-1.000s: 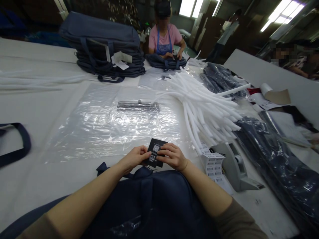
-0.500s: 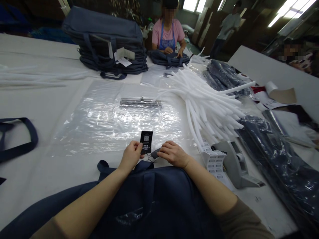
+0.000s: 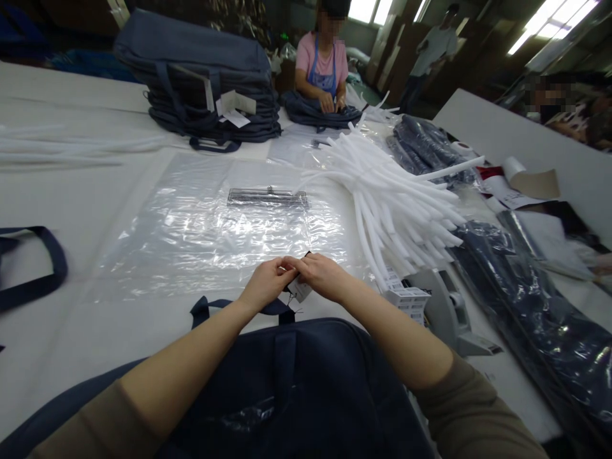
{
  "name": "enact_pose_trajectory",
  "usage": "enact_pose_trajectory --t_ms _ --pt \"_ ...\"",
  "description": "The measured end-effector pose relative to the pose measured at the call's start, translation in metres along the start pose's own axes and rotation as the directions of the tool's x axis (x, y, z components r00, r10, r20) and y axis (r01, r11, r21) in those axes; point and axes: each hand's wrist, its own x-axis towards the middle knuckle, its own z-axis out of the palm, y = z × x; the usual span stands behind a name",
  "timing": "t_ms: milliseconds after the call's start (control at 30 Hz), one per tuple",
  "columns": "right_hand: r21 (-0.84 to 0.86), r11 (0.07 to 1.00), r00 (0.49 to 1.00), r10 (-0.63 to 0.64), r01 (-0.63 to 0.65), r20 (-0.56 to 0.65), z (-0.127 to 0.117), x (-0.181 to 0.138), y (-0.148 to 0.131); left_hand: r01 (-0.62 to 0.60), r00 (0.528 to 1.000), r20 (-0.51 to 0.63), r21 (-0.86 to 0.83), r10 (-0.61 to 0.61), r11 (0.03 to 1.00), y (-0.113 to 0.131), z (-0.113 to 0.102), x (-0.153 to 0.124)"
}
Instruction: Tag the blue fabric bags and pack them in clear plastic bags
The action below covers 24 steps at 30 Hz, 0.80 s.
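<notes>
My left hand (image 3: 266, 280) and my right hand (image 3: 321, 275) meet fingertip to fingertip just beyond the top edge of a navy bag (image 3: 287, 389) that lies in front of me. Both hands pinch a small hang tag (image 3: 300, 289), of which only a pale corner shows below the fingers. The bag's handle (image 3: 205, 308) loops out under my left wrist. A large clear plastic bag (image 3: 215, 229) lies flat on the table beyond my hands, with a clear hanger strip (image 3: 266, 197) on it.
A bundle of white foam tubes (image 3: 396, 204) fans out at right, with a label dispenser (image 3: 444, 312) and barcode stickers (image 3: 406, 299) beside it. Bagged navy goods (image 3: 540, 319) lie far right. A stack of navy bags (image 3: 205, 83) stands behind, where another person (image 3: 325, 70) works.
The black tag stood upright in my left fingers half a second ago; now both hands have closed together over it, hiding most of it. The view shifted slightly.
</notes>
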Motion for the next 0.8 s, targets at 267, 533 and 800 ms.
enact_pose_trajectory --t_ms 267,533,800 --pt "0.011 1.0 0.981 -0.023 0.025 -0.191 0.011 -0.016 0.003 0.121 0.986 0.141 -0.227 -0.09 0.966 -0.008 0.002 -0.004" --pt "0.056 0.974 0.807 -0.149 0.22 -0.571 0.025 -0.045 -0.005 0.274 0.952 0.226 -0.313 -0.209 0.909 -0.005 0.004 -0.014" --pt "0.121 0.983 0.871 -0.062 0.137 -0.488 0.034 -0.049 -0.004 0.337 0.941 0.205 -0.585 -0.267 0.738 -0.015 0.003 -0.018"
